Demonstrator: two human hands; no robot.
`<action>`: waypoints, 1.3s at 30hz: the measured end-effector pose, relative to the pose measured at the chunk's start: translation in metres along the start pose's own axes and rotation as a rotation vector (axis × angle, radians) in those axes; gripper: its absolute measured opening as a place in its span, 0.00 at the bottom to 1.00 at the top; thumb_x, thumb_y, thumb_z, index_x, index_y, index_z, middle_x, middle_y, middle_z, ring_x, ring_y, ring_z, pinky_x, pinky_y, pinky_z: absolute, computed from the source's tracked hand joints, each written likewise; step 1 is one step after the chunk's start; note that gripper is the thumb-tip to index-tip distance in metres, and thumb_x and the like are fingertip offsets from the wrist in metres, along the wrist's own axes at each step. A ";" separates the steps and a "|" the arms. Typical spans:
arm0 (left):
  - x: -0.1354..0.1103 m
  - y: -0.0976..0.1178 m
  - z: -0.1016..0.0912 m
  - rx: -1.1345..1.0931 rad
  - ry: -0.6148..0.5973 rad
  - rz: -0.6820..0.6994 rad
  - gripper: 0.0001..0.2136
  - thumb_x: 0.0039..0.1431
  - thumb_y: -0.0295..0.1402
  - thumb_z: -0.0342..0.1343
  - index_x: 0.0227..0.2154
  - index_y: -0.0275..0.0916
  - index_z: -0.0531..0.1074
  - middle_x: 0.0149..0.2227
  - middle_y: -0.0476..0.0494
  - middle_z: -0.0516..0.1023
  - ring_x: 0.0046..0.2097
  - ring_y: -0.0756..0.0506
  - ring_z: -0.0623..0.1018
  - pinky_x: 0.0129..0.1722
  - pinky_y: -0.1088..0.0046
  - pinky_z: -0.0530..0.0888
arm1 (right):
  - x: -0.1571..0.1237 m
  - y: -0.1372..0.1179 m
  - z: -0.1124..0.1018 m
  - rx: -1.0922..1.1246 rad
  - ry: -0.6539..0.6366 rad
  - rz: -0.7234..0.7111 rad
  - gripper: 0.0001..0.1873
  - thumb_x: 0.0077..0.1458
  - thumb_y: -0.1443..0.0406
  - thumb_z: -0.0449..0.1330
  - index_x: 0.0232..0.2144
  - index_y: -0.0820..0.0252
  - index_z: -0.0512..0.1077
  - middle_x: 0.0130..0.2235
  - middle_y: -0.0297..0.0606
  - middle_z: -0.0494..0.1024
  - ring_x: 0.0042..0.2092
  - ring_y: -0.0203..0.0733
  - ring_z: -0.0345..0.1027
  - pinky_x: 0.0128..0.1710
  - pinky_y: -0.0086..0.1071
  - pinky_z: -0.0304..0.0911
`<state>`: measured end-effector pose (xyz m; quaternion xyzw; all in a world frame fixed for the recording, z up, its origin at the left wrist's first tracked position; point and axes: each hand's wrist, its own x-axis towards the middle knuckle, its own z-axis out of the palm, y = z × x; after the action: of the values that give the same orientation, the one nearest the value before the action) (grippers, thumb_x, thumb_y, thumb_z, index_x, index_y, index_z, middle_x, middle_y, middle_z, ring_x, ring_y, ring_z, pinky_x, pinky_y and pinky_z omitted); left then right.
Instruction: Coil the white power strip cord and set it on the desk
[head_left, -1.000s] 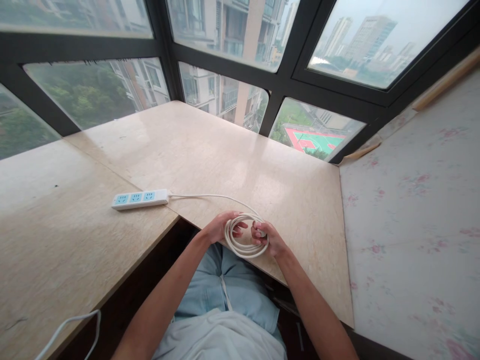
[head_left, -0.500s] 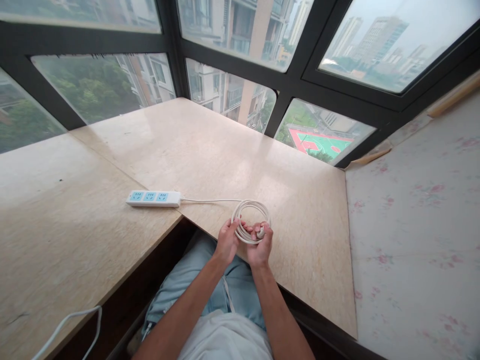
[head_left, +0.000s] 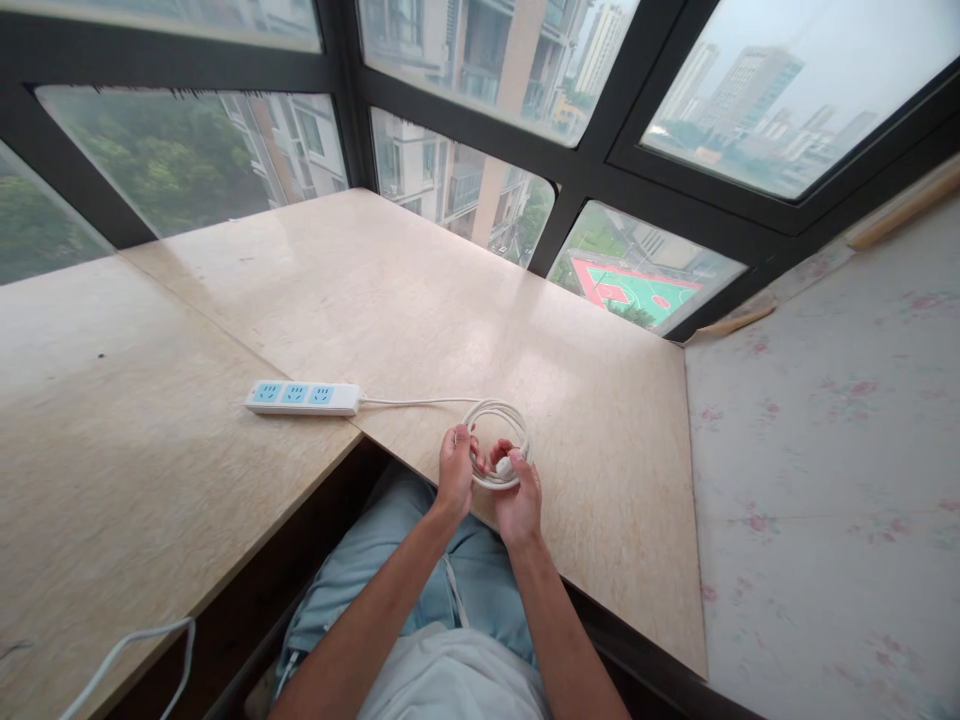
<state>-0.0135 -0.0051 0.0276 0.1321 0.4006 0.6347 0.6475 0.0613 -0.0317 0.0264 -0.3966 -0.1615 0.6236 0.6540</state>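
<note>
A white power strip with blue sockets lies on the beige stone ledge. Its white cord runs right into a small coil held over the ledge's near edge. My left hand is closed on the coil's left side. My right hand is closed on its right side, with the white plug at its fingertips. Both forearms come up from the bottom middle.
Dark-framed windows wrap the far side of the ledge. A floral-patterned surface lies to the right. Another white cable loops at the bottom left over the wooden desk. My lap in light blue trousers is below.
The coil has been drawn tighter and smaller and lifted onto the ledge edge. Both hands have moved closer together, and the power strip has slid a little to the right.
</note>
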 end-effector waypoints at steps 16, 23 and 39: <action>0.012 0.029 -0.009 0.270 -0.234 -0.283 0.21 0.50 0.51 0.60 0.31 0.40 0.61 0.18 0.62 0.54 0.14 0.60 0.50 0.13 0.83 0.46 | 0.064 -0.052 -0.037 -0.180 -0.422 0.632 0.20 0.51 0.56 0.63 0.41 0.66 0.73 0.31 0.35 0.80 0.17 0.29 0.62 0.24 0.30 0.68; 0.024 0.043 -0.018 0.419 -0.448 -0.412 0.19 0.53 0.51 0.57 0.31 0.39 0.61 0.19 0.60 0.54 0.15 0.60 0.49 0.13 0.84 0.46 | 0.097 -0.053 -0.043 -0.284 -0.715 0.845 0.18 0.57 0.55 0.58 0.37 0.66 0.71 0.31 0.38 0.79 0.25 0.35 0.71 0.29 0.34 0.72; 0.028 0.051 -0.016 0.294 -0.354 -0.281 0.20 0.47 0.40 0.66 0.39 0.35 0.68 0.30 0.43 0.78 0.21 0.55 0.70 0.19 0.81 0.64 | 0.072 -0.047 -0.025 -0.254 -0.356 0.670 0.25 0.47 0.55 0.67 0.17 0.57 0.55 0.11 0.17 0.49 0.14 0.24 0.33 0.13 0.23 0.43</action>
<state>-0.0648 0.0232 0.0419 0.2767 0.3837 0.4404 0.7631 0.1238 0.0323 0.0241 -0.3908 -0.2100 0.8364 0.3218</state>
